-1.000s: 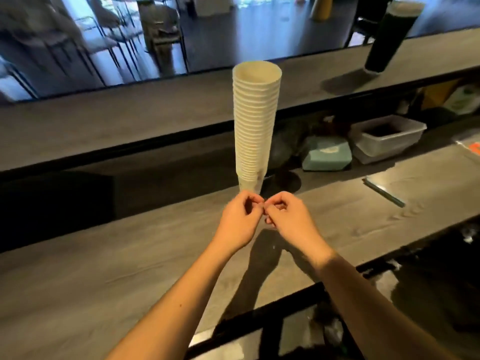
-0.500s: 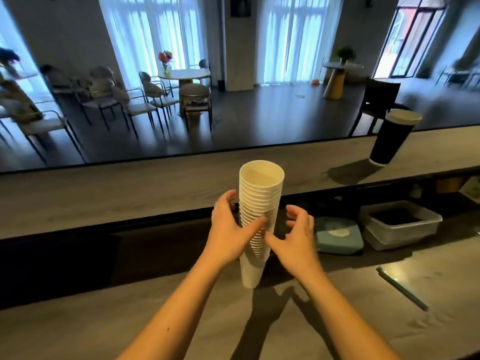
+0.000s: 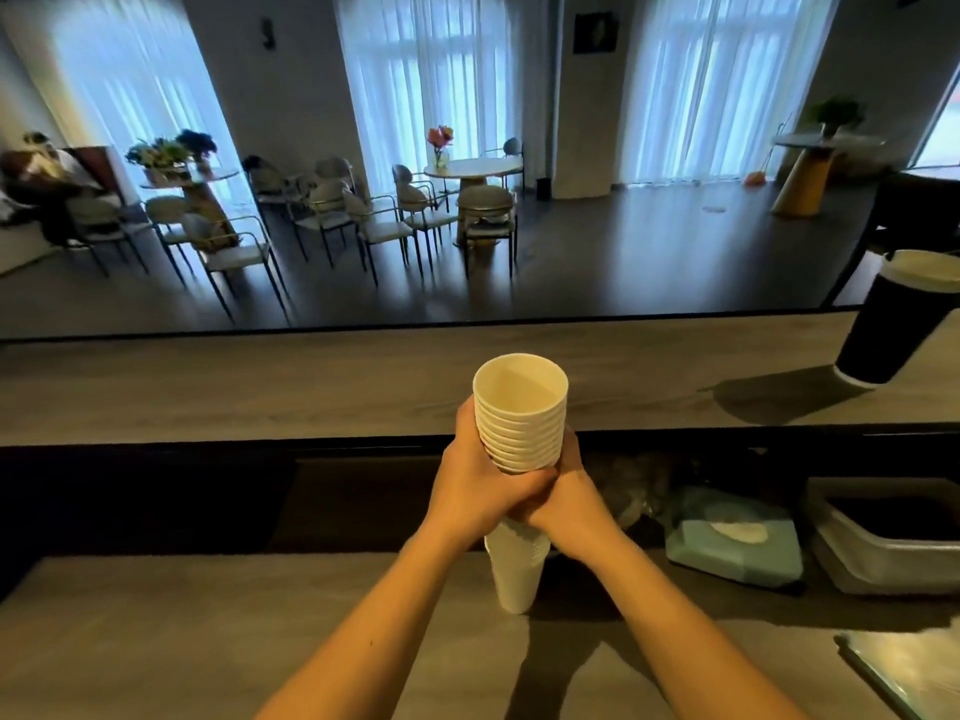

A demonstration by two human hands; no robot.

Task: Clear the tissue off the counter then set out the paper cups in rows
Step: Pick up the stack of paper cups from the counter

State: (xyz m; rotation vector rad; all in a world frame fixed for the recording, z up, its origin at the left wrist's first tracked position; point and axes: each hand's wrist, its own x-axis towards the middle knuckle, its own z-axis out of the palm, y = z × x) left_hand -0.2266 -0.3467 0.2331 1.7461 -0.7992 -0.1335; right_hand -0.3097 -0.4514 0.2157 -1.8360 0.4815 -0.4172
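A tall stack of white paper cups (image 3: 521, 413) stands on the grey counter (image 3: 156, 641) in front of me. My left hand (image 3: 475, 491) wraps the stack's middle from the left. My right hand (image 3: 566, 504) clasps it from the right, fingers meeting the left hand's. Several cup rims show above my hands, and the stack's foot shows below them on the counter. No loose tissue is visible on the counter.
A teal tissue box (image 3: 735, 543) and a clear plastic tub (image 3: 883, 537) sit on the lower shelf at right. A dark cup with a white lid (image 3: 893, 319) stands on the raised bar top. A flat green-edged sheet (image 3: 904, 662) lies at the counter's right.
Both hands rose from the base of the stack to its middle and closed around it. The camera view tilted upward, showing more of the room.
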